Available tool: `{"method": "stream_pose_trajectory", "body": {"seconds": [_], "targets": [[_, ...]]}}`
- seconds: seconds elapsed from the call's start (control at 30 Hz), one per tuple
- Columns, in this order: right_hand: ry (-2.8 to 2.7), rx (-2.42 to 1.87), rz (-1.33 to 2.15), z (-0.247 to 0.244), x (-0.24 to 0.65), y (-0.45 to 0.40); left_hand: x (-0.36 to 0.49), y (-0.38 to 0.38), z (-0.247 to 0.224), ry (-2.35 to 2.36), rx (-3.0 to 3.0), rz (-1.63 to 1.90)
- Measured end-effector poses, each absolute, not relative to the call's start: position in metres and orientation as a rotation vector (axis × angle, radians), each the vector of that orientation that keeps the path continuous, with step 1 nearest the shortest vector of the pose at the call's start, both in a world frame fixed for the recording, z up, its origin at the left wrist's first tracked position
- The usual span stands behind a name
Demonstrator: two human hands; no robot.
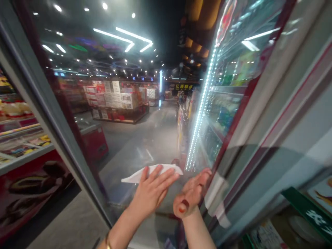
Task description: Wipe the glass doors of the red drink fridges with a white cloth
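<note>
My left hand [155, 186] lies flat with its fingers spread over a white tissue [133, 178], pressing it against a clear glass door panel [124, 145]. A gold-coloured bracelet [108, 241] circles the left wrist. Just right of it, my right hand [192, 193] is raised beside the red-edged door frame [230, 135], palm partly turned toward me. Its fingers are loosely bent and slightly blurred, and nothing shows in them. A pale, blurred white patch [219, 207] shows right of this hand; whether it is tissue or a reflection I cannot tell.
A silver frame bar [59, 131] slants down on the left, beside a red chest freezer [36, 173]. Beyond the glass stand stacked cartons [116, 98]. Strip lights [201, 110] edge lit shelves at right. Packages [269, 235] sit low right behind a green strip [311, 214].
</note>
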State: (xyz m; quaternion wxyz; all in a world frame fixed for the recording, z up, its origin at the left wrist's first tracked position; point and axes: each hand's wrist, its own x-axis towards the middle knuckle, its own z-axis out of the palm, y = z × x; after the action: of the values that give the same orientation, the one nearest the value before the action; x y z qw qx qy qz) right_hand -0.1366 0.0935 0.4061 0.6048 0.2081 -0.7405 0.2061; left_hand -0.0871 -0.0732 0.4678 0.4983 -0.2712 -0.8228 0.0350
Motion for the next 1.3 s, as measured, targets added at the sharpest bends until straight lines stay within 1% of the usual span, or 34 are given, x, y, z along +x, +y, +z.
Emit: {"method": "stream_pose_trajectory", "body": {"seconds": [0.03,0.1,0.17,0.23,0.3,0.37,0.43,0.47,0.5,0.57,0.63,0.7,0.77,0.83,0.93,1.03,1.13,1.2,1.3], "targets": [[-1.616,0.486,0.511,0.413,-0.135,0.090,-0.086,-0.087,0.469,-1.995,-0.586,0.053],[-1.424,0.541,0.570,0.431,-0.129,0.087,-0.090,-0.101,0.490,-1.968,-0.450,-0.062],[-1.370,0.597,0.586,0.452,-0.120,0.090,-0.096,-0.093,0.519,-1.928,-0.348,-0.178],[-1.463,0.602,0.553,0.471,-0.109,0.098,-0.101,-0.075,0.531,-1.945,-0.410,-0.182],[-1.579,0.542,0.505,0.485,-0.104,0.106,-0.101,-0.064,0.516,-2.006,-0.596,-0.099],[-1.648,0.457,0.432,0.493,-0.106,0.110,-0.095,-0.075,0.481,-2.050,-0.688,-0.029],[-1.697,0.402,0.317,0.496,-0.113,0.109,-0.087,-0.108,0.449,-2.055,-0.518,-0.050],[-1.712,0.386,0.258,0.495,-0.118,0.107,-0.083,-0.129,0.439,-2.044,-0.364,-0.099],[-1.714,0.374,0.211,0.495,-0.122,0.104,-0.081,-0.148,0.437,-2.023,-0.211,-0.158],[-1.692,0.343,0.160,0.493,-0.129,0.102,-0.082,-0.174,0.447,-1.964,0.044,-0.294],[-1.677,0.324,0.159,0.492,-0.133,0.103,-0.089,-0.170,0.464,-1.924,0.159,-0.375],[-1.697,0.328,0.166,0.492,-0.135,0.108,-0.097,-0.142,0.469,-1.938,0.131,-0.357],[-1.711,0.343,0.162,0.491,-0.136,0.113,-0.101,-0.112,0.453,-2.007,-0.095,-0.246],[-1.703,0.349,0.152,0.491,-0.137,0.117,-0.098,-0.101,0.423,-2.031,-0.285,-0.172],[-1.694,0.358,0.116,0.489,-0.139,0.121,-0.088,-0.132,0.387,-2.010,-0.138,-0.254],[-1.703,0.388,0.071,0.487,-0.139,0.124,-0.092,-0.171,0.391,-1.955,0.127,-0.386],[-1.697,0.368,0.063,0.488,-0.139,0.122,-0.110,-0.160,0.407,-1.941,0.181,-0.438],[-1.695,0.313,0.064,0.489,-0.138,0.119,-0.117,-0.133,0.401,-2.000,-0.021,-0.353],[-1.698,0.285,0.037,0.489,-0.139,0.116,-0.112,-0.114,0.369,-2.011,-0.371,-0.193]]}}
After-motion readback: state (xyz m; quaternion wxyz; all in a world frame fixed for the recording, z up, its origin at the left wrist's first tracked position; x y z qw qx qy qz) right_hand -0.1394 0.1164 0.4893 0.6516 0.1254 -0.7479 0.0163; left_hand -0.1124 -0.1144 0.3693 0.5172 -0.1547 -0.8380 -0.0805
